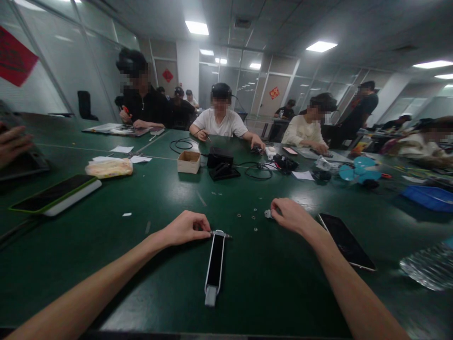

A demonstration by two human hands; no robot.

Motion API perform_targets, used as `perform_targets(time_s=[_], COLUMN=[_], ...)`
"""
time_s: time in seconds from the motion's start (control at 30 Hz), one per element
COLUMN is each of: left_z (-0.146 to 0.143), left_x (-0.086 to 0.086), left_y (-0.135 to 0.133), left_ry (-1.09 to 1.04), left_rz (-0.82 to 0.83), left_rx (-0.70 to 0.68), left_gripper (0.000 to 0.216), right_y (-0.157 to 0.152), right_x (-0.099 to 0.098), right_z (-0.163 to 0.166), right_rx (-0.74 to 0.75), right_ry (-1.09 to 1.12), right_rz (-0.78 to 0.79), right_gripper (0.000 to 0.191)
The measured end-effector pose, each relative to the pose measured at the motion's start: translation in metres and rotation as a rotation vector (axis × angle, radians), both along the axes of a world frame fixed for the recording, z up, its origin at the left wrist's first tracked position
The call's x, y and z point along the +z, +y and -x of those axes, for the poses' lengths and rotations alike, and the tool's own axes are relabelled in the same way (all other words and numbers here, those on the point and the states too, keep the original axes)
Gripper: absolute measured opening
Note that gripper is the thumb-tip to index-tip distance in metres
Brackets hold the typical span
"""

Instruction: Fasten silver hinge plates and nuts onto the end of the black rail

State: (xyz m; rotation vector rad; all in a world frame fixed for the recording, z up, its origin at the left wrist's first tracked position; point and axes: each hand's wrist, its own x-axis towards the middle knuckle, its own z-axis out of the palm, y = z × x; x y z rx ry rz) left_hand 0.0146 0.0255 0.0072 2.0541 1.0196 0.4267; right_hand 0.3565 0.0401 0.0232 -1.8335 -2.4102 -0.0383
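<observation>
My left hand [189, 226] is closed in a pinch at the left end of a thin metal rod [228, 236], which crosses the top of a long, narrow white frame with a black face [215, 262]. That frame lies on the green table, its pale block-shaped end towards me. My right hand [285, 212] is also pinched, its fingertips on a small whitish part [268, 214] at the tabletop. Between my hands lie several small ring-like pieces that look like nuts [253, 217]. The fingers partly cover both held things.
A phone [347, 241] and a clear plastic bottle [426, 267] lie to the right. Left is a green-edged device [54, 193]. Ahead are a small open box [188, 163], black equipment [221, 163] with cables, and a blue tray [428, 197]. Several people sit at the table.
</observation>
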Motion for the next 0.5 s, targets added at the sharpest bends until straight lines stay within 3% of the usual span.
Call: perform_targets(time_s=[0.2, 0.5], left_z=[-0.001, -0.006], left_x=[0.001, 0.009], left_y=[-0.001, -0.009], left_ry=[0.053, 0.320], left_rz=[-0.039, -0.302], left_rx=[-0.028, -0.076], left_gripper=[0.020, 0.014], right_y=[-0.008, -0.018], right_x=[0.003, -0.001], right_z=[0.022, 0.047], right_rx=[0.060, 0.260], right_ry=[0.007, 0.083], right_rz=[-0.146, -0.262], right_gripper=[0.019, 0.014])
